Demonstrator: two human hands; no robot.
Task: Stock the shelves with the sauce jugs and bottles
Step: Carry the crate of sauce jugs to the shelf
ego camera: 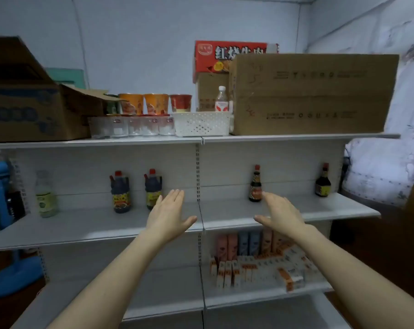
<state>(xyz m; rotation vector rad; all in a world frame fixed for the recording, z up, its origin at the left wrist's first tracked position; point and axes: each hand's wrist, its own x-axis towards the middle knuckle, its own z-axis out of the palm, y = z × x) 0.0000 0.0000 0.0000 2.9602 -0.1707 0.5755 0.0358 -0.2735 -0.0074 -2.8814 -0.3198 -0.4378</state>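
On the middle shelf (pixel 94 224) stand two dark sauce jugs with red caps, one at left (pixel 120 192) and one beside it (pixel 152 188). A pale green bottle (pixel 45 194) stands further left. Two dark sauce bottles with red caps stand on the right half, one near the centre post (pixel 255 184) and one at the far right (pixel 323 180). My left hand (pixel 169 213) hovers flat in front of the right jug, holding nothing. My right hand (pixel 281 213) is stretched out flat just below the nearer bottle, also holding nothing.
The top shelf carries cardboard boxes (pixel 313 93), a white basket (pixel 201 123), cup noodles (pixel 155 103) and clear jars. Small cartons (pixel 256 260) fill the lower right shelf. A blue object (pixel 1 193) stands at the left end.
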